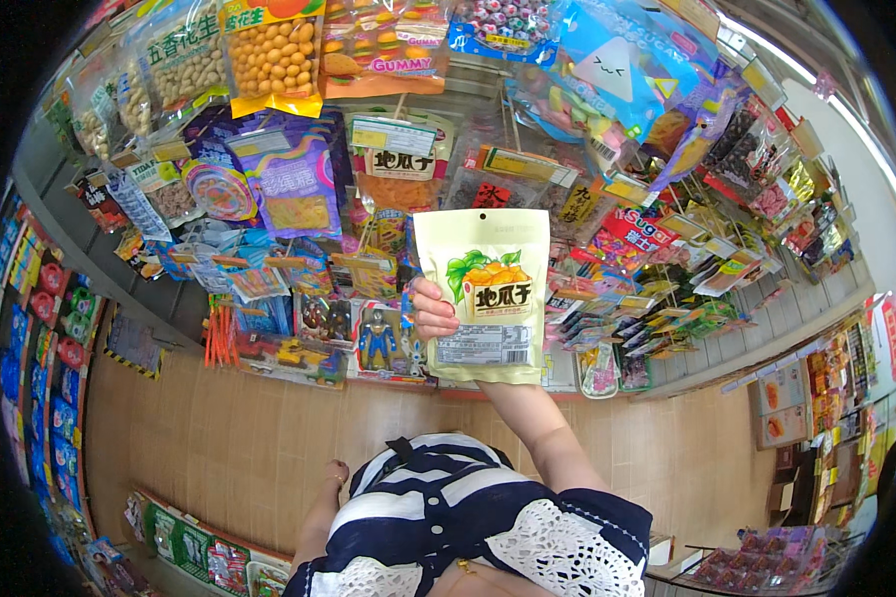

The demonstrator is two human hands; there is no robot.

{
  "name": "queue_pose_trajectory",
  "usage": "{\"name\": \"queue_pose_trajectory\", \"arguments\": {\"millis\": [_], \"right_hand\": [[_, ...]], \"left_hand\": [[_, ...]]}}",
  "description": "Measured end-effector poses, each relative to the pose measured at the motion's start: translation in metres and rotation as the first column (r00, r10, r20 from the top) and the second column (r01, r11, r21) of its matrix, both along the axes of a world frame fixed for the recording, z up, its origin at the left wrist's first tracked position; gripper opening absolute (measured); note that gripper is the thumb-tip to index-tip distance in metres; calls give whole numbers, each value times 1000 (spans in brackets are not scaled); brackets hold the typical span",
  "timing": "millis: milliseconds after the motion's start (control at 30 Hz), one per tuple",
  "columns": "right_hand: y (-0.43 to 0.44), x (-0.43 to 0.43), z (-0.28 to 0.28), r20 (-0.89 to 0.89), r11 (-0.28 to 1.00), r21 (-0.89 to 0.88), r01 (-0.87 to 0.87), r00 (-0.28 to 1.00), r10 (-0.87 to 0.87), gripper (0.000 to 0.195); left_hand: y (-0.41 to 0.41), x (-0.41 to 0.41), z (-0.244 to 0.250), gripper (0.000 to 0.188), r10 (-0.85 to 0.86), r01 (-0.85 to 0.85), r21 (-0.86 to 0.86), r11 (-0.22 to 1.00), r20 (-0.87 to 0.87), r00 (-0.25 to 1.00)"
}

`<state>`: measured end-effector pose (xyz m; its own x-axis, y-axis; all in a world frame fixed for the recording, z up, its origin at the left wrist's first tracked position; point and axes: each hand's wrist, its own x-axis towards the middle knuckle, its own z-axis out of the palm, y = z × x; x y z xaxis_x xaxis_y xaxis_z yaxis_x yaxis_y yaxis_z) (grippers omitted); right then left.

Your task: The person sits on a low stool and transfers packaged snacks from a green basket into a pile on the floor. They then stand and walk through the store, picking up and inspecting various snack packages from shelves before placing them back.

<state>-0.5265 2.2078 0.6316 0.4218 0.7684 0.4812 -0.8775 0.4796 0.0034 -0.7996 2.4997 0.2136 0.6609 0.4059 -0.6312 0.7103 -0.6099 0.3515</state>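
My right hand [434, 307] holds up a pale yellow snack bag [493, 283] in front of the rack. My fingers wrap over its left edge, while the thumb and palm are hidden behind it. A drawing of orange pieces in a tub with green leaves decorates the bag, above a grey panel with small print and a barcode. The bag hangs upright, with a round hole in its top seam. At my left side, my left hand [335, 472] hangs low, small and partly hidden; its fingers cannot be made out.
Ahead, a display rack carries many bags on hooks, among them a bag of coated peanuts [272, 56] and a purple candy bag [291, 183]. Boxed toy figures [384, 339] stand at its foot. Shelves [45, 336] flank the left, and more packaged goods [825, 388] the right. The floor [224, 425] is tan.
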Motion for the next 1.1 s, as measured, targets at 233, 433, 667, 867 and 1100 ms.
{"name": "queue_pose_trajectory", "arguments": {"millis": [233,433,667,867,1100], "right_hand": [[-5,-2,11,74,993,-105,54,996,-46,35],[-3,3,10,95,997,-71,21,995,-14,35],[-29,1,13,278,911,-280,304,934,-226,48],[-30,27,-10,596,174,-702,691,703,-387,23],[-47,36,-1,733,-72,-577,813,477,-485,30]], "left_hand": [[3,3,3,24,-55,54,32,998,4,999],[1,27,13,28,-149,149,10,989,45,988],[-46,199,246,24,-126,416,-123,901,844,522],[-80,305,496,32,334,674,-431,600,901,278],[-86,363,552,36,433,790,-577,207,778,455]]}}
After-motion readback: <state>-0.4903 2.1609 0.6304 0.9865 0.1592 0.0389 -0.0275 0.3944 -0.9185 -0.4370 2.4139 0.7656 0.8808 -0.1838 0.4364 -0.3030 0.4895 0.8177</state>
